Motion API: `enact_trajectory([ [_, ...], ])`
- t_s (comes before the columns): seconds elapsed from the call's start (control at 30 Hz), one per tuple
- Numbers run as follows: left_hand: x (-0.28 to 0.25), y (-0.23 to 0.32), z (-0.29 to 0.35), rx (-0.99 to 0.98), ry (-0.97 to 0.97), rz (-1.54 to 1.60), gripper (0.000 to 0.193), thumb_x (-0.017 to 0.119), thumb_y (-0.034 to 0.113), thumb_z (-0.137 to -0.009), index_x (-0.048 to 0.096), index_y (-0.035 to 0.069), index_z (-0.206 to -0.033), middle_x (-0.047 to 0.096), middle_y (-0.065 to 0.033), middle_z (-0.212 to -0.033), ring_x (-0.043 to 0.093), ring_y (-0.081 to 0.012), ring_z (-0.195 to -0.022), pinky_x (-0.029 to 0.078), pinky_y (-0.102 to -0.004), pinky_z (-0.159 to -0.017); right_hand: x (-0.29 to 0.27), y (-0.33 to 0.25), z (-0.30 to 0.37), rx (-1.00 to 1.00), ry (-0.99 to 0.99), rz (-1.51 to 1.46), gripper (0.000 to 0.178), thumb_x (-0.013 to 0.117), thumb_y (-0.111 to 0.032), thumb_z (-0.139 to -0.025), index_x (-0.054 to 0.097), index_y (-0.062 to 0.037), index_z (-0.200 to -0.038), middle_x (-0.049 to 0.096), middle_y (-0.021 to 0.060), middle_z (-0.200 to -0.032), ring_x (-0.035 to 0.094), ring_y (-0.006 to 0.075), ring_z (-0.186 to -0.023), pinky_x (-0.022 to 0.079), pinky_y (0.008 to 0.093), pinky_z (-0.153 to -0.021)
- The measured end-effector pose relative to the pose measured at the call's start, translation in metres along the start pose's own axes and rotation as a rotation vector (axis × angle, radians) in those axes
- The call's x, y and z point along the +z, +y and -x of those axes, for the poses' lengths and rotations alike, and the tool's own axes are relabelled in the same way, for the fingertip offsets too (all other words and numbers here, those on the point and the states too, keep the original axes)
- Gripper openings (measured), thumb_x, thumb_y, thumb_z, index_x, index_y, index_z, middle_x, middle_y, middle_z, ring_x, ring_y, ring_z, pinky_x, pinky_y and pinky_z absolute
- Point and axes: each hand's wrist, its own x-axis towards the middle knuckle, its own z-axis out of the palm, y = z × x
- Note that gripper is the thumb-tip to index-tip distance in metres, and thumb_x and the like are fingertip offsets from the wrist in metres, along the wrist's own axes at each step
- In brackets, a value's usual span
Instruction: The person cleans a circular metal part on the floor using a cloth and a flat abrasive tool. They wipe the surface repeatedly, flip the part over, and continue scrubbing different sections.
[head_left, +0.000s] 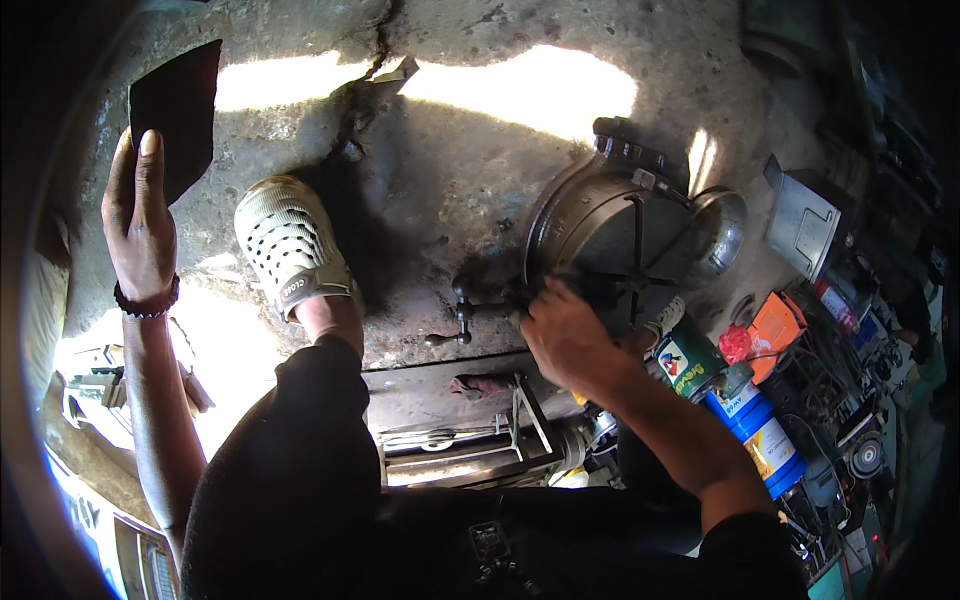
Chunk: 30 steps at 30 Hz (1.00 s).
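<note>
At the far left, my left hand (142,215) is closed on a thin dark sheet (180,115), its thumb and fingers pinching the lower edge. My right hand (570,330) is curled at the near left edge of a large round metal machine part (590,225) with dark spokes. Its fingers are bunched beside a dark, blurred piece, and I cannot make out what they hold. A metal crank handle (463,312) juts out just left of that hand. A smaller metal ring (722,230) stands against the round part's right side.
My foot in a light perforated shoe (290,240) stands between my hands on the worn concrete floor (440,180). On the right are a green can (690,365), a blue container (755,435), an orange piece (780,322), a metal box (805,220) and clutter. A metal frame (535,420) lies below.
</note>
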Motion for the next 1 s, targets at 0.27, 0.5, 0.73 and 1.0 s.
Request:
enact_trajectory([
  [0.27,0.003,-0.008,-0.003,0.221,-0.039,-0.231,0.037,0.057,0.016,-0.105,0.058,0.001,-0.139,0.063,-0.0182,-0.135,0.062,-0.0211,-0.122,0.045,-0.0312,-0.108,-0.089,0.035,0.025,0.206,0.141,-0.483,0.045,0.061,0.007,-0.069,0.068,0.0013,-0.113,0.067,0.018,-0.114,0.064,0.0347,-0.11,0.046,0.0437,-0.11],
  [0.5,-0.015,-0.012,0.0,0.122,-0.091,-0.292,0.041,0.044,0.013,-0.109,0.049,-0.004,-0.145,0.059,-0.021,-0.141,0.057,-0.0302,-0.132,0.043,-0.0378,-0.113,-0.126,0.15,0.029,0.474,0.412,-0.008,0.049,0.057,0.01,-0.079,0.068,-0.0059,-0.124,0.066,0.0125,-0.126,0.059,0.0329,-0.122,0.047,0.0431,-0.106],
  [0.73,-0.03,-0.022,-0.013,0.456,-0.234,-0.608,0.045,0.043,-0.007,-0.101,0.05,-0.001,-0.145,0.055,-0.0242,-0.143,0.057,-0.0358,-0.13,0.045,-0.0405,-0.111,-0.089,0.143,0.002,0.45,0.236,-0.054,0.036,0.057,0.007,-0.075,0.072,-0.0005,-0.107,0.07,0.0143,-0.111,0.062,0.0329,-0.112,0.048,0.0425,-0.101],
  [1.0,0.007,0.002,-0.021,0.434,-0.22,-0.481,0.032,0.053,0.007,-0.105,0.062,-0.002,-0.134,0.061,-0.0218,-0.139,0.058,-0.0303,-0.131,0.04,-0.0399,-0.114,-0.07,0.122,-0.004,0.375,0.393,-0.27,0.032,0.06,0.008,-0.075,0.072,-0.0003,-0.103,0.07,0.0138,-0.111,0.062,0.0315,-0.114,0.05,0.0418,-0.099],
])
